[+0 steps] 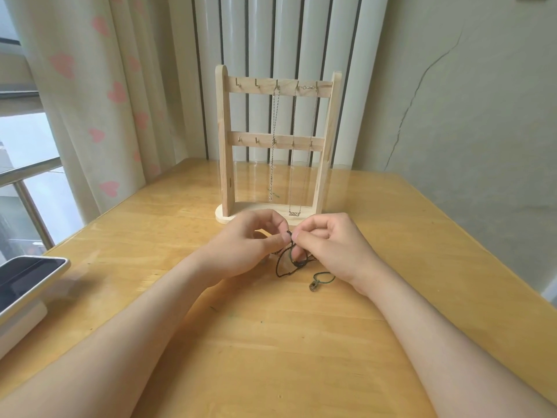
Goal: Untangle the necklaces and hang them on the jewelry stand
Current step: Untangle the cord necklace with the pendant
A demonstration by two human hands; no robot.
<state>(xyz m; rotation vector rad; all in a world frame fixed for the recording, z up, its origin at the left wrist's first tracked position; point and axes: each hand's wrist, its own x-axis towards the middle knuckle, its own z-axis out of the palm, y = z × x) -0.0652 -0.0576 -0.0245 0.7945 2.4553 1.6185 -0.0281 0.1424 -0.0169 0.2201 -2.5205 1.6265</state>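
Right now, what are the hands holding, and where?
The left hand and right hand both pinch the tangled dark cord necklace with their fingers at its top; the rest hangs to the table.

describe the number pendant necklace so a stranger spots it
Find the wooden jewelry stand at the table's far side. Two hang from its top rail; the number pendant necklace is the thin right-hand one, ending in a number plate, unlike the thicker twisted chain beside it.
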